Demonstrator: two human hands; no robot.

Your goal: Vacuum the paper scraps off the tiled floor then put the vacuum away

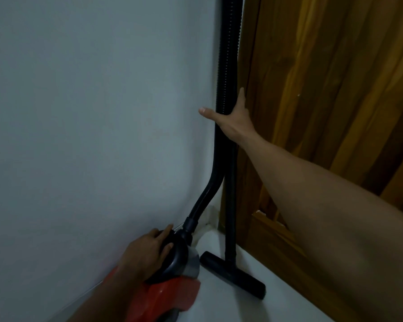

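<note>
since no scraps showed on the tiled floor (219, 305), storing looked nearly done: left hand (147, 249) gripped the red canister vacuum (168, 296) in the corner, flat right hand (233, 117) steadied its black ribbed hose (223, 66).

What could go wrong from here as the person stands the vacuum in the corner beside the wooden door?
The wand stands upright on its floor head, steadied only by the right hand; let go, it might topple.
It stands right beside the wooden door, so a fall could scrape the wood.
The hose curves into the vacuum body that the left hand holds; its spring might tug the wand over.
</note>
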